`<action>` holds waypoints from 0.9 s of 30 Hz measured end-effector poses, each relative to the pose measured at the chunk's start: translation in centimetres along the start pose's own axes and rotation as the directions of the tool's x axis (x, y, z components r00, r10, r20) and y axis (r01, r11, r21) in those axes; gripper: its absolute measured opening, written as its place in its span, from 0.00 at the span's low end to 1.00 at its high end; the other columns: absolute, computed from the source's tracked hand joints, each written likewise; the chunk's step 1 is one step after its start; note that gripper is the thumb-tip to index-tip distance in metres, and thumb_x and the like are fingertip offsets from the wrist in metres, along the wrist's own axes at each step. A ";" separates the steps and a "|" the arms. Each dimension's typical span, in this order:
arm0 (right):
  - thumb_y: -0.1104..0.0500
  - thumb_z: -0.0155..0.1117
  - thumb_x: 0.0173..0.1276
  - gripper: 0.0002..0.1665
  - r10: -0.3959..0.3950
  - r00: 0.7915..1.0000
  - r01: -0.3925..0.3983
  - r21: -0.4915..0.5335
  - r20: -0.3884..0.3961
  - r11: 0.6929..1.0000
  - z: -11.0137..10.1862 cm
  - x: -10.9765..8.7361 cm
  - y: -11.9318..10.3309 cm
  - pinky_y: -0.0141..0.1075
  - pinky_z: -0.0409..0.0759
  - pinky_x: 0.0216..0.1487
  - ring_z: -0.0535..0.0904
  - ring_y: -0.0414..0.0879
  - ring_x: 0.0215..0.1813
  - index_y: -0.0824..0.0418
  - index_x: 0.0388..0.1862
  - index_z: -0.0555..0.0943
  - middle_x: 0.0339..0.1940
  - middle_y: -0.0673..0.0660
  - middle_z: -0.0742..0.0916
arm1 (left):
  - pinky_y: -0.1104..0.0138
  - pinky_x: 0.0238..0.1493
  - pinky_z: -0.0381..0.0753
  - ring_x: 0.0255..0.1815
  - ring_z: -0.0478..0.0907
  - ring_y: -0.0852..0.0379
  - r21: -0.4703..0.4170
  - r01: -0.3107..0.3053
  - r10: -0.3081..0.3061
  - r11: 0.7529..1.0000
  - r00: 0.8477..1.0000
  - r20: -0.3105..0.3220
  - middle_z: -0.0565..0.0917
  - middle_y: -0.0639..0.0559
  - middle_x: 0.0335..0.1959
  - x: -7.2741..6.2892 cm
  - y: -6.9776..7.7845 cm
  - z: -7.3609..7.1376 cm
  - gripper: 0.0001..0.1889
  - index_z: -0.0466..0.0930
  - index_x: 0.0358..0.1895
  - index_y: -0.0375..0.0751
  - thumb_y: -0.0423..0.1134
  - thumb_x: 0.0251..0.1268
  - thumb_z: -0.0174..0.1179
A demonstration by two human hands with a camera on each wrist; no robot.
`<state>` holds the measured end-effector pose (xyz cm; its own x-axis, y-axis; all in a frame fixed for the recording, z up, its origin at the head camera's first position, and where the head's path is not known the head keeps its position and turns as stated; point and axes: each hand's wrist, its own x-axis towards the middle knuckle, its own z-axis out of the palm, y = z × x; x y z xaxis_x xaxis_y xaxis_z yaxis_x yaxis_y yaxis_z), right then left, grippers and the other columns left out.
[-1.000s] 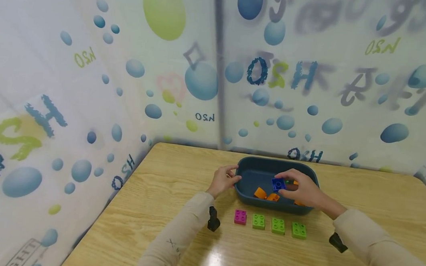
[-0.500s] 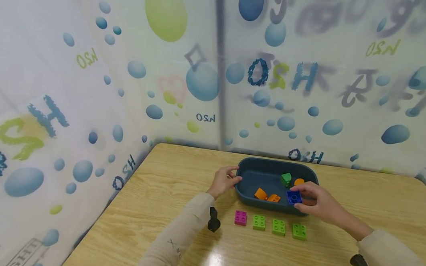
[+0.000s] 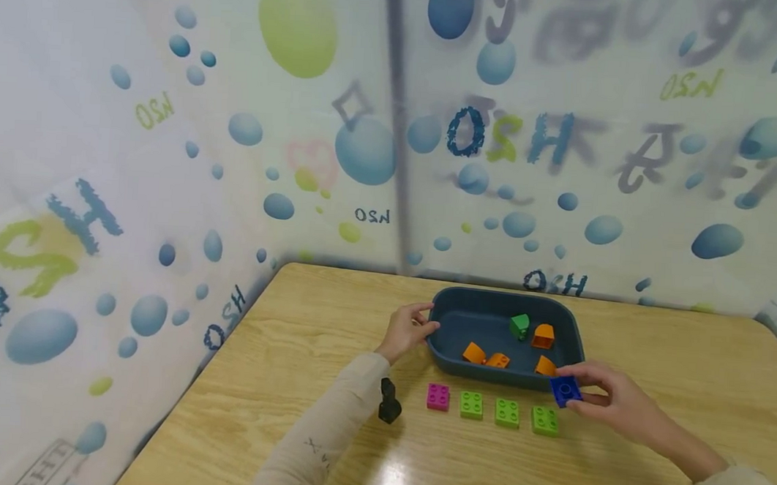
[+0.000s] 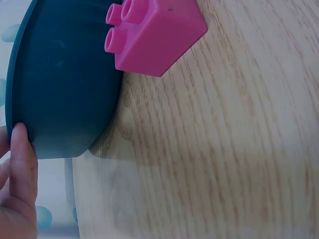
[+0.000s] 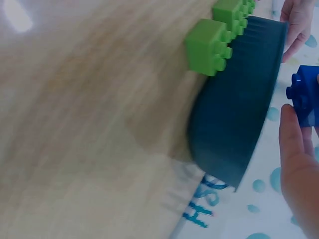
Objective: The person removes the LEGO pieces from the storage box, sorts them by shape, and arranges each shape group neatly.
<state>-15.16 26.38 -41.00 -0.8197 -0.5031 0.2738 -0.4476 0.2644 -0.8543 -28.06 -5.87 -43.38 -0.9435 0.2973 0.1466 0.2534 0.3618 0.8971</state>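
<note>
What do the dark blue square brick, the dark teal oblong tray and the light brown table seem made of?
Dark blue square brick: likely hard, smooth plastic, given its crisp moulded studs. Dark teal oblong tray: probably satin plastic, from its even colour; coated metal is possible. Light brown table: wood or printed laminate, by its grain; glare suggests a slight gloss.

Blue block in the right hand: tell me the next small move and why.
I'd probably turn the blue block studs up before setting it down. The right hand holds it with its hollow underside up, while the pink block and three green blocks stand in a row on the table, studs up.
</note>
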 end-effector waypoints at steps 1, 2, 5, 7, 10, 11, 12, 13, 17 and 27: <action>0.72 0.58 0.58 0.19 -0.003 1.000 0.003 0.010 0.002 1.000 0.0 -0.3 0.2 0.29 0.79 0.37 0.75 0.35 0.42 0.75 0.50 0.71 0.45 0.42 0.76 | 0.59 0.22 0.80 0.20 0.77 0.42 0.001 -0.005 0.005 1.000 1.000 -0.003 0.76 0.44 0.24 0.0 -0.1 -0.1 0.22 0.72 0.55 0.32 0.32 0.55 0.60; 0.72 0.58 0.58 0.20 -0.001 1.000 0.001 0.015 0.004 1.000 -0.1 -0.5 0.5 0.29 0.79 0.37 0.75 0.35 0.42 0.76 0.50 0.70 0.45 0.41 0.76 | 0.60 0.22 0.80 0.19 0.78 0.44 0.000 -0.009 0.009 1.000 1.000 -0.002 0.76 0.45 0.23 -0.1 -0.1 -0.1 0.22 0.72 0.55 0.33 0.33 0.55 0.60; 0.72 0.58 0.58 0.21 0.038 0.999 -0.038 0.020 -0.002 0.999 -0.2 -1.3 1.2 0.29 0.79 0.37 0.75 0.33 0.43 0.77 0.51 0.69 0.46 0.37 0.75 | 0.65 0.19 0.80 0.16 0.77 0.52 -0.014 -0.050 0.050 0.999 0.999 0.002 0.76 0.48 0.22 0.0 -0.7 -0.3 0.22 0.73 0.55 0.36 0.37 0.56 0.61; 0.70 0.59 0.58 0.22 0.078 0.997 -0.078 -0.002 -0.015 0.997 -0.3 -1.8 1.6 0.29 0.79 0.37 0.74 0.31 0.43 0.78 0.51 0.69 0.47 0.34 0.74 | 0.65 0.19 0.80 0.16 0.77 0.51 -0.014 -0.050 0.050 0.999 0.999 0.002 0.76 0.47 0.22 0.0 -0.6 -0.3 0.22 0.73 0.55 0.36 0.37 0.55 0.61; 0.68 0.60 0.58 0.23 0.132 0.991 -0.134 -0.047 -0.037 0.990 -0.4 -2.5 2.3 0.29 0.79 0.36 0.73 0.29 0.43 0.77 0.51 0.69 0.46 0.30 0.73 | 0.60 0.22 0.80 0.19 0.77 0.44 -0.010 -0.003 0.003 1.000 1.000 -0.002 0.77 0.45 0.23 -0.1 -0.2 -0.2 0.22 0.73 0.55 0.34 0.34 0.55 0.61; 0.68 0.61 0.58 0.23 0.143 0.989 -0.145 -0.057 -0.042 0.988 -0.4 -2.8 2.5 0.29 0.79 0.36 0.73 0.28 0.43 0.77 0.51 0.69 0.46 0.29 0.73 | 0.58 0.23 0.80 0.20 0.77 0.41 -0.004 0.007 -0.007 1.000 1.000 -0.006 0.77 0.44 0.23 -0.1 -0.1 -0.1 0.22 0.73 0.55 0.33 0.33 0.55 0.60; 0.68 0.61 0.57 0.23 0.142 0.989 -0.145 -0.063 -0.050 0.987 -0.4 -3.0 2.7 0.29 0.79 0.36 0.73 0.28 0.42 0.76 0.51 0.69 0.46 0.29 0.73 | 0.57 0.23 0.80 0.21 0.77 0.40 0.001 0.006 -0.006 1.000 1.000 -0.009 0.77 0.44 0.23 -0.1 0.0 -0.1 0.22 0.72 0.55 0.33 0.33 0.55 0.60; 0.68 0.61 0.57 0.23 0.142 0.988 -0.145 -0.064 -0.054 0.987 -0.5 -3.2 2.9 0.28 0.79 0.36 0.72 0.28 0.42 0.75 0.51 0.70 0.47 0.29 0.73 | 0.55 0.23 0.80 0.22 0.77 0.38 0.003 0.013 -0.013 1.000 1.000 -0.012 0.77 0.45 0.23 -0.1 0.0 0.0 0.22 0.72 0.55 0.33 0.32 0.55 0.60; 0.69 0.62 0.56 0.23 0.132 0.989 -0.135 -0.054 -0.068 0.989 -0.5 -3.7 3.6 0.26 0.78 0.36 0.72 0.27 0.43 0.75 0.52 0.70 0.47 0.30 0.74 | 0.54 0.24 0.80 0.20 0.77 0.40 0.021 0.014 -0.014 1.000 1.000 -0.018 0.75 0.47 0.23 0.0 0.1 0.0 0.22 0.72 0.55 0.33 0.32 0.56 0.59; 0.70 0.69 0.45 0.23 0.143 0.972 -0.191 -0.275 -0.187 0.942 0.5 -4.3 4.1 0.38 0.81 0.33 0.70 0.23 0.39 0.74 0.42 0.75 0.41 0.41 0.78 | 0.53 0.24 0.80 0.22 0.77 0.37 0.007 0.014 -0.014 1.000 1.000 -0.019 0.74 0.47 0.22 -0.2 0.3 0.0 0.21 0.72 0.55 0.33 0.31 0.56 0.59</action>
<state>-13.34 29.17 -45.94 -0.9274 -0.2971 0.2271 -0.3633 0.5717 -0.7356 -27.84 -5.83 -43.11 -0.9508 0.2752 0.1425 0.2421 0.3724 0.8959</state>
